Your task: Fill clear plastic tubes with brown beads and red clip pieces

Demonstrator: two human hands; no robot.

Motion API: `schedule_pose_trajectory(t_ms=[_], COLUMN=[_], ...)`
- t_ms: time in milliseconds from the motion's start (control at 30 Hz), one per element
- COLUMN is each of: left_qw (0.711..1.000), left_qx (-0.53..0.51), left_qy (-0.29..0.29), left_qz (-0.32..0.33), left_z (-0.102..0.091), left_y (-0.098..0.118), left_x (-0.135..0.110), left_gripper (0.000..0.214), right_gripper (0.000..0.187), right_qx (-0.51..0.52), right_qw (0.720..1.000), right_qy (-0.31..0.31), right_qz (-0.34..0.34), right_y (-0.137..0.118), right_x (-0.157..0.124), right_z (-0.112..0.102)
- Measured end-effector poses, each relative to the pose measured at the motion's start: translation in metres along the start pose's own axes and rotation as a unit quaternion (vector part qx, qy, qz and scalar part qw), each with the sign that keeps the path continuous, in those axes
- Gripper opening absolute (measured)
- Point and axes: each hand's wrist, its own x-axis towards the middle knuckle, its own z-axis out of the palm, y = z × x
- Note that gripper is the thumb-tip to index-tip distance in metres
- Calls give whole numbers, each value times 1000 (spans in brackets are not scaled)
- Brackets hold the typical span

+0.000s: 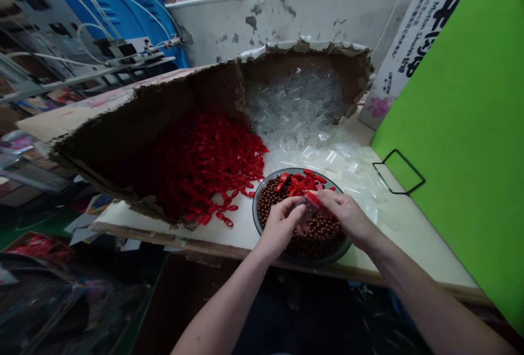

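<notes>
The left hand (280,228) and right hand (346,216) grip a small clear bag (309,206). Their fingers (297,214) are shut tight on it, above a bowl (262,218) of brown beads (315,237).

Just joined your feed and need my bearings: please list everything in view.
Torn-open corrugated cardboard box: one, brown, on the bench.
Red plastic loop pieces: many, red, heaped at the box's left.
Clear plastic tubes: many, transparent, heaped at the box's back right.
Shallow round dish: one, grey, before the heaps.
Round beads: many, brown, filling the dish.
Small clear plastic packet: one, clear with red inside, between the hands.
Flat board: one, bright green, far right.
Left hand: one, on the packet, above the dish.
Right hand: one, on the packet, above the dish.
</notes>
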Motion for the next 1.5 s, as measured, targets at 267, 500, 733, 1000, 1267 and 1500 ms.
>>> schedule_pose_trajectory(t_ms=[267,500,733,1000,1267,1500], left_qw=[996,996,994,994,994,980], left_qx=[-19,-3,-66,-47,68,148], left_qy=[-44,-70,-47,-49,84,127], left_qz=[-69,-52,-77,-84,3,40], left_z=[8,22,9,5,24,26], left_y=[2,4,-2,-3,-5,-3], left_x=[0,-5,8,3,-1,-11], left_gripper=[31,30,38,32,40,39], right_gripper=[51,49,37,43,41,41], right_qx=[166,190,285,194,207,217], right_qw=[984,981,956,980,977,962], right_qy=[66,31,64,38,48,164], right_qz=[27,8,-18,25,20,-8], right_y=[-26,-23,-37,-32,-25,-22], right_x=[38,38,26,29,27,14], right_z=[4,27,2,-1,35,45])
